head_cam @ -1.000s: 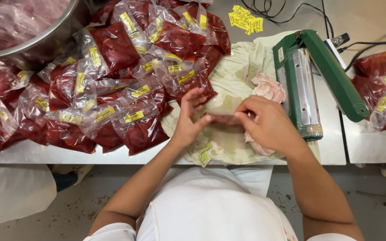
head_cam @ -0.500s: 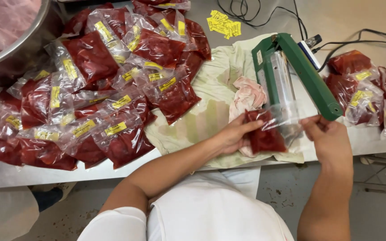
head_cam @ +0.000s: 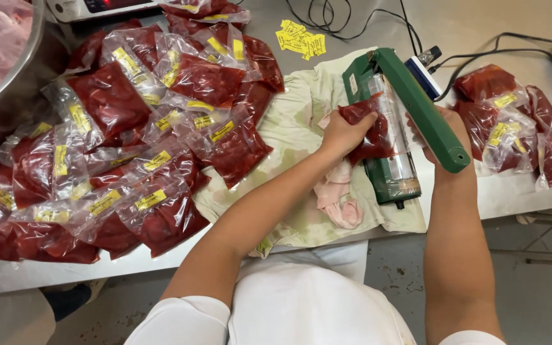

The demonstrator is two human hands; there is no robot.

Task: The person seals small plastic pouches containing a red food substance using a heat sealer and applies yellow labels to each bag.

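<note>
You're holding the bag (head_cam: 367,131) of red meat in your left hand (head_cam: 343,131), fingers clenching its filled end, and you're feeding the clear open end across the sealer (head_cam: 388,137) so the plastic is lying flat over the bar. The bag is sitting at about one o'clock from your body, right at the sealer's near side, half on the machine and half in your grip. Your right hand (head_cam: 445,137) is coming in from three o'clock behind the raised green lever (head_cam: 420,105). The lever is covering most of your fingers, so I cannot tell whether that grip is closing on the bag's edge or on the lever itself.

The sealer is resting on a pale cloth (head_cam: 295,128), which is likely catching drips and keeping the machine from sliding on the surface (head_cam: 531,191). A pink rag (head_cam: 337,198) is lying just beside it at six o'clock. Unsealed bags (head_cam: 129,140) are piling up at nine to eleven o'clock, within your left reach, and a smaller heap (head_cam: 512,121) is lying at three o'clock past the sealer. Yellow labels (head_cam: 301,38) are waiting at twelve.

The metal bowl (head_cam: 7,70) is getting cut off at the top left corner, and the scale (head_cam: 97,7) at the top edge is barely showing. The bag's mouth is hard to make out against the sealer.
</note>
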